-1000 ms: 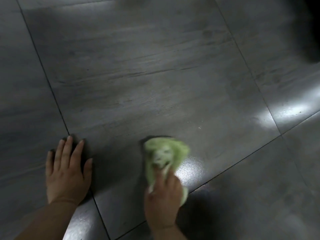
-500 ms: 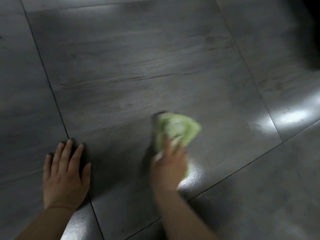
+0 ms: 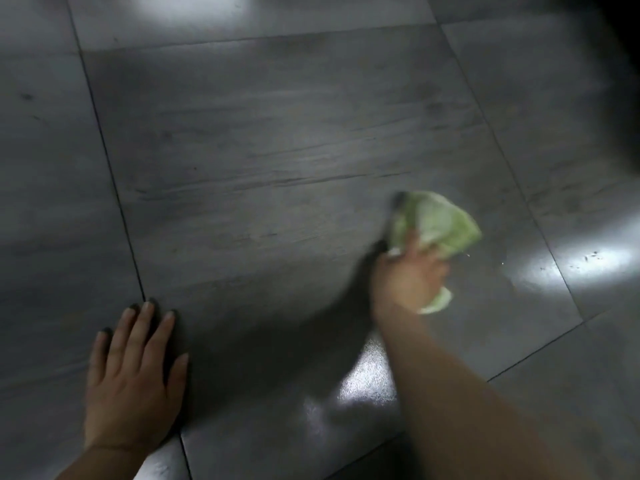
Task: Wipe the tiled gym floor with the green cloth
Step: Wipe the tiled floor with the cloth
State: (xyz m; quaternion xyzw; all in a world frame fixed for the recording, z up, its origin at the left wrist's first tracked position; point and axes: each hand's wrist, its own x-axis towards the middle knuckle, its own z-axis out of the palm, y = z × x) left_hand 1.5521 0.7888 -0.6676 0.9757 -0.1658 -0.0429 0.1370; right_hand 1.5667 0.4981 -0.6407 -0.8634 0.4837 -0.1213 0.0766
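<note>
The floor (image 3: 263, 161) is made of large dark grey tiles with thin dark joints. A crumpled green cloth (image 3: 436, 223) lies on the big middle tile, right of centre. My right hand (image 3: 408, 275) grips the cloth from its near side, fingers curled into the folds, and holds it against the floor; both are blurred by motion. My left hand (image 3: 131, 379) rests flat on the floor at the lower left, fingers straight and spread, lying across a tile joint.
Bright light glare (image 3: 588, 265) reflects off the tile at the right, with small dark specks of dirt in it. Another wet-looking shine (image 3: 363, 379) lies near my right forearm. A dark shape (image 3: 623, 64) fills the upper right corner.
My right hand has swept the cloth away from me and to the right across the middle tile, with the arm stretching out. My left hand stays planted flat in the same spot.
</note>
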